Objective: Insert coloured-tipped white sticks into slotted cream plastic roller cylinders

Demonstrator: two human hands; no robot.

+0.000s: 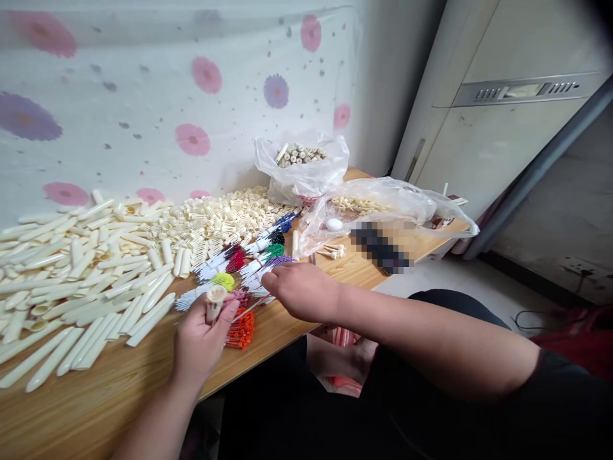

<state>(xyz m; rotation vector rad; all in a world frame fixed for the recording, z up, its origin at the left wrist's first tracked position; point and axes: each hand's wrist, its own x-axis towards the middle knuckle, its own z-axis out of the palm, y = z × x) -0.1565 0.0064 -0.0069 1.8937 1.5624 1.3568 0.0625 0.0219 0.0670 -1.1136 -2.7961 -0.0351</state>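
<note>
My left hand [200, 338] is wrapped round a short cream tube [215, 303], held upright with its open end up. Just right of it, my right hand [299, 291] is closed in a pinch at a thin white stick [251, 309] that slants down toward the left fingers. Bundles of thin white sticks with coloured ends lie behind and beside the hands: orange [240, 328], yellow-green [223, 280], red [235, 260], green [274, 250] and blue [286, 223]. The orange bundle is partly below the left fingers.
Long cream tubes [100, 275] are heaped on the wooden table [90, 409] at the left, with small cream pieces [225, 220] behind. Two plastic bags [311, 182] [407, 198] hold parts at the back. A dark, blurred-out object [380, 248] lies right.
</note>
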